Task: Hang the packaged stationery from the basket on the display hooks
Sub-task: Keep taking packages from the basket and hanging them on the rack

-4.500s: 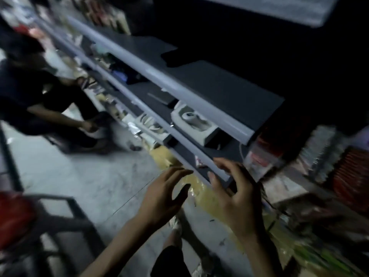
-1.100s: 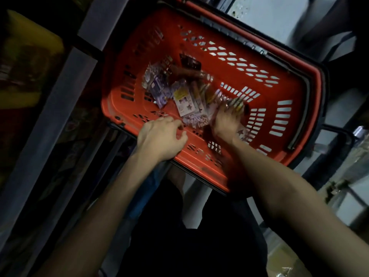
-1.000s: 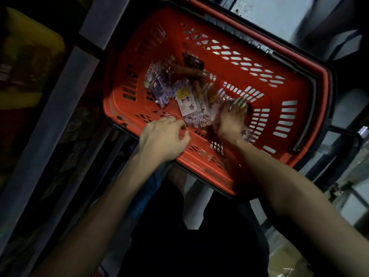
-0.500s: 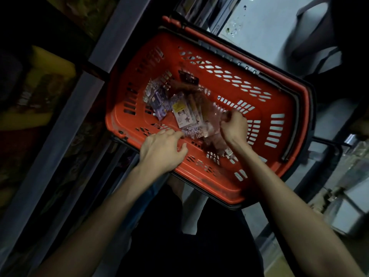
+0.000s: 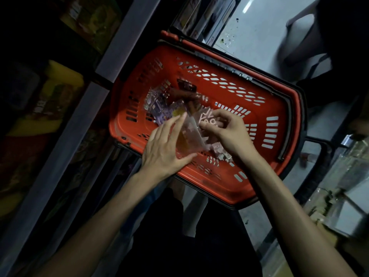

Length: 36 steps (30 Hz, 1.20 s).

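An orange plastic basket [image 5: 269, 108] sits on the floor below me. Several small stationery packets [image 5: 159, 104], purple and clear, lie in a heap on its bottom. Both hands are over the basket. My right hand [image 5: 225, 132] pinches a clear packet with pink lettering [image 5: 207, 120]. My left hand [image 5: 165, 148] holds the left side of a clear packet [image 5: 189, 136] between its straight fingers and thumb. The display hooks are out of view.
A grey shelf edge [image 5: 79, 124] runs diagonally along the left, with dim yellow and red goods [image 5: 50, 92] behind it. A black frame [image 5: 317, 158] stands right of the basket. Another person's leg [image 5: 299, 35] is at the top right on the pale floor.
I turned from the shelf down to the basket. My right hand dug in the heap, then lifted packets. My left hand left the basket rim, opened and took the packet's side.
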### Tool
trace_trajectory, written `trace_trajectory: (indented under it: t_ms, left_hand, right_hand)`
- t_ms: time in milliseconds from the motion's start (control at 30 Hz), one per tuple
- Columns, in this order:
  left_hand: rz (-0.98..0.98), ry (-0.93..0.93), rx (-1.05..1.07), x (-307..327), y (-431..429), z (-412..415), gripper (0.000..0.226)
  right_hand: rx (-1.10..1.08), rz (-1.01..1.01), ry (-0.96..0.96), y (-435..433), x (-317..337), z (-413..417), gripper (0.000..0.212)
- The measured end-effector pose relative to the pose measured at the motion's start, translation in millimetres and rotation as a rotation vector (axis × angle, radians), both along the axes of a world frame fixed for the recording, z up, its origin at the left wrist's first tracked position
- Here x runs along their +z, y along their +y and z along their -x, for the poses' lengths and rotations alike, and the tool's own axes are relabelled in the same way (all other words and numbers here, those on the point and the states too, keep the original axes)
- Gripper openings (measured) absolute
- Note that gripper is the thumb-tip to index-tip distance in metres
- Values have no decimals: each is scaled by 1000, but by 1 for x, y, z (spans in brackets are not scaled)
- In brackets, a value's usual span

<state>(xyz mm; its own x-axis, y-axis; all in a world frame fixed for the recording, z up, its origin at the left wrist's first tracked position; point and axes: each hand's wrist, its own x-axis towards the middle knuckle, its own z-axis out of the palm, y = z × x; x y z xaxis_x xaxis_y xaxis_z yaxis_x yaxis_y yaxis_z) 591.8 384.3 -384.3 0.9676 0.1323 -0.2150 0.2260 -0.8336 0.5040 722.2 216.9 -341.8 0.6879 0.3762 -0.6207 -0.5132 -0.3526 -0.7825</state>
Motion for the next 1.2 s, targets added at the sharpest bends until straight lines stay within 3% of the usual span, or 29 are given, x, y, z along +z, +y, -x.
trace_trajectory:
  t_ms: [167,300,367,433,567,733,900,1000,1100,1200]
  left_hand:
    - [67,-42,57,-1,-3,3,80]
    - [265,-52,400,3,-3,-5,18]
    - [429,-53,539,10,1,-13,20]
    - [481,-66,583,15,8,-21,20]
    - [303,-51,455,5,15,-29,14]
    - [164,-41,391,-1,11,-30,14]
    - [174,-56,437,-1,13,-30,12]
    - [192,-56,437,-1,13,-31,10]
    - [191,-61,415,-2,13,-30,11]
    - [195,-49,383,-5,14,-30,15]
  right_hand:
    - [-128,-92,273,15,16,-5,24]
    - [-156,-226,406,16,10,-17,33]
    - [-235,-110,354,10,-15,-25,28]
    - [-265,129,205,1,-50,-29,19]
    - [226,750,-145,-4,-103,-24,20]
    - [581,1055,-257,1,-150,-12,52]
    - [566,941,-174,-9,-180,3,72]
    - [435,882,-193,-15,-198,14,48]
    - [195,759,-53,-14,-204,12,27]
    - [51,715,-32,-8,-197,1,33]
